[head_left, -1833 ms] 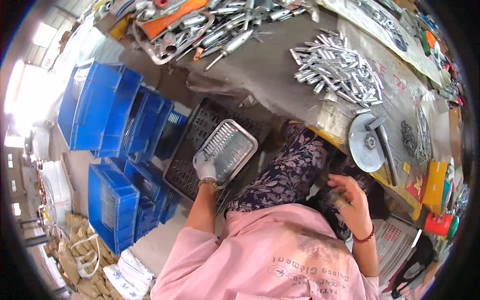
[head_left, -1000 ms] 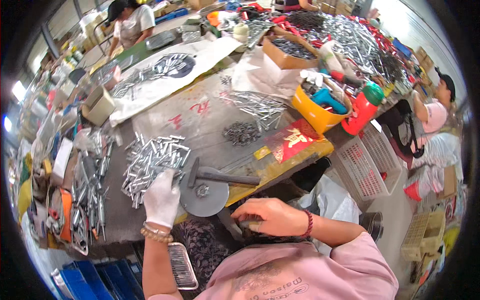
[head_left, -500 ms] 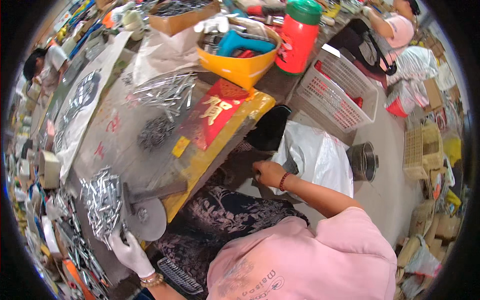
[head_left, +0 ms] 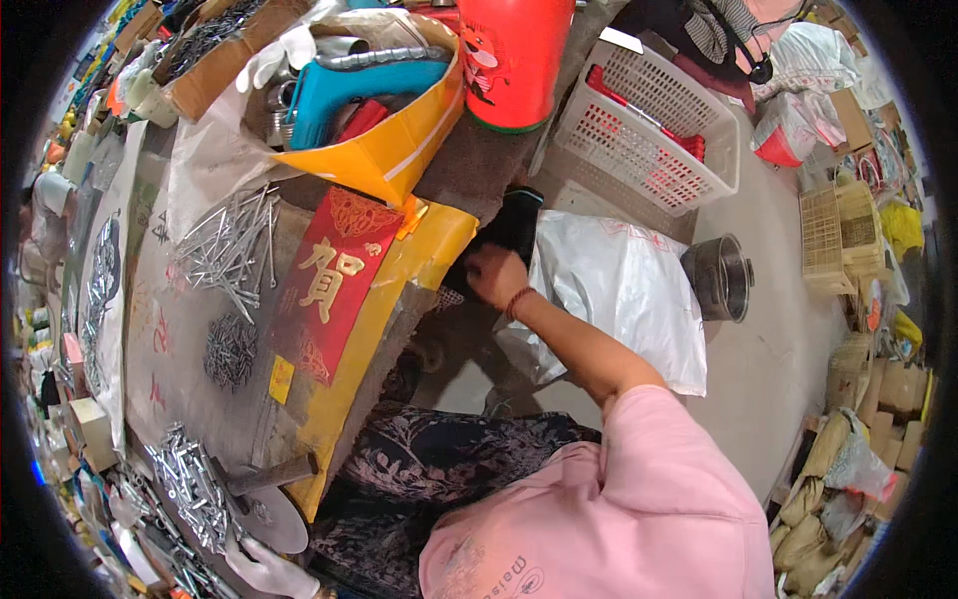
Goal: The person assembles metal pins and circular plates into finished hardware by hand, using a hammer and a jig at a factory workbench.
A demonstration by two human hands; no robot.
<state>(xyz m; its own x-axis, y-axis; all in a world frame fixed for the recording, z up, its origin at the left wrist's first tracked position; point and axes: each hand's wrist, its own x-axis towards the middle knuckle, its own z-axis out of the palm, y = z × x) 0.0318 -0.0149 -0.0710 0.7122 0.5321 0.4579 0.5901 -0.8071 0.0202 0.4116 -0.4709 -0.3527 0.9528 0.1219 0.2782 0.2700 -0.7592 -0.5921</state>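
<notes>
My left hand point(head_left: 265, 573), in a white glove, lies at the near edge of a pile of silver metal sleeves or bolts point(head_left: 190, 486). Its fingers stretch out against the pile. Beside that pile are a grey disc point(head_left: 277, 519) and a dark bar point(head_left: 267, 475). My bare right hand point(head_left: 497, 277), a beaded bracelet at its wrist, is below the table's edge by a black bag or container point(head_left: 519, 222). Its fingers are curled; whatever they hold, if anything, is hidden. Long thin bolts point(head_left: 235, 245) and a heap of small dark screws point(head_left: 231, 349) lie farther up the table.
A yellow box point(head_left: 399, 150) with tools and a red jug point(head_left: 511, 65) stand at the back. Right of the table are a white plastic basket point(head_left: 649, 135), a white sack point(head_left: 619, 299) and a metal pot point(head_left: 718, 278). A red printed sheet point(head_left: 337, 285) lies near the yellow-taped edge.
My right hand has moved up and left, from beside the white sack to the black container under the table edge. My left hand stays at the metal pile; the view has shifted.
</notes>
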